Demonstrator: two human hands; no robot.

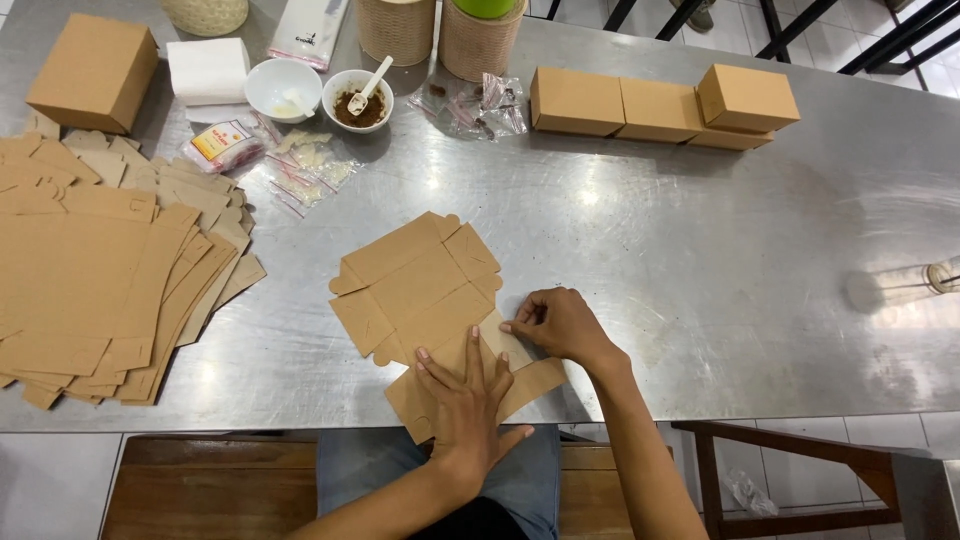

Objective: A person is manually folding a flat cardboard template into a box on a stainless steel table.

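At the far left of the frame, a big messy pile of flat brown box sheets (95,280) lies on the shiny metal surface (720,260). Above it, in the upper left corner, sits one made-up brown box (93,72), and beside that a white block of folded paper (207,70). Next come a small packet with a red and yellow label (220,143), a white bowl (283,89), and a second white bowl of brown powder (359,103) with a white spoon (371,84) in it. Little clear bags (310,170) lie below the bowls. Two woven baskets (440,35) stand at the top middle, with more small clear bags (480,105) in front of them. In the middle of the frame lies one flat brown box sheet (420,295), reaching to the near edge of the surface. The left hand (468,400) lies flat on its lower part, fingers spread wide, pressing it down. Just to the right, the right hand (558,322) is curled, its fingertips pinching a flap at the sheet's right edge. At the upper right, a row of finished brown boxes (660,108) stands well apart from the hands, one box stacked on top. A clear bottle (915,282) lies at the far right edge.
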